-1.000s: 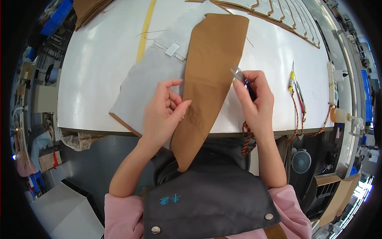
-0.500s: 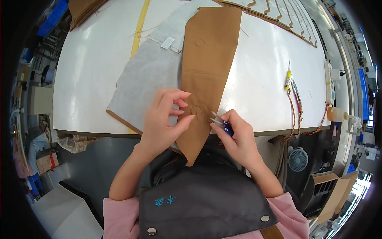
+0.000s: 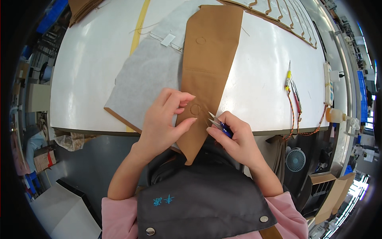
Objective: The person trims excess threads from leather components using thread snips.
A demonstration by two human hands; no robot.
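A long brown fabric panel [image 3: 211, 51] lies lengthwise before me, its pointed end hanging past the table's near edge. Two stitched circles mark it; the nearer circle [image 3: 195, 109] lies just past the fingertips of my left hand [image 3: 161, 119]. That hand rests at the panel's left side, thumb and forefinger spread apart, nothing visible between them. In my right hand [image 3: 235, 135] is a pair of blue-handled thread snips [image 3: 217, 122], blades parted and pointing left over the panel's right edge. Fine loose thread seems to show near the blade tips. Beneath and left lies a grey-backed panel [image 3: 147, 75].
On the white table's right lie a yellow pointed tool [image 3: 288, 79] and red-handled tweezers [image 3: 297, 97], with cords. A power strip [image 3: 328, 83] and amber bottle [image 3: 336, 115] line the right edge. Brown pieces are stacked at far left [image 3: 81, 10] and far right [image 3: 274, 20].
My left fingertips have shifted slightly right, uncovering more of the near circle. The snips have moved a little left over the panel, still in my right hand.
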